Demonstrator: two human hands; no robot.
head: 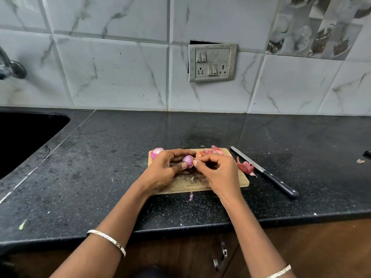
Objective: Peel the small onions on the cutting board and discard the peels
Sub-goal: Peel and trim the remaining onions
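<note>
The left hand is gripping a small onion above the cutting board; the right hand is pinching its tip, probably the best hold, as the bulb is looking light and slippery

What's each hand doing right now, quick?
Left hand: closed, holding the small onion over the cutting board.
Right hand: closed, fingers pinching that onion's skin.

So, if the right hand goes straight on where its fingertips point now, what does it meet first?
The small onion that the left hand grips; the right hand pinches at its side, though exact contact is unclear.
</note>
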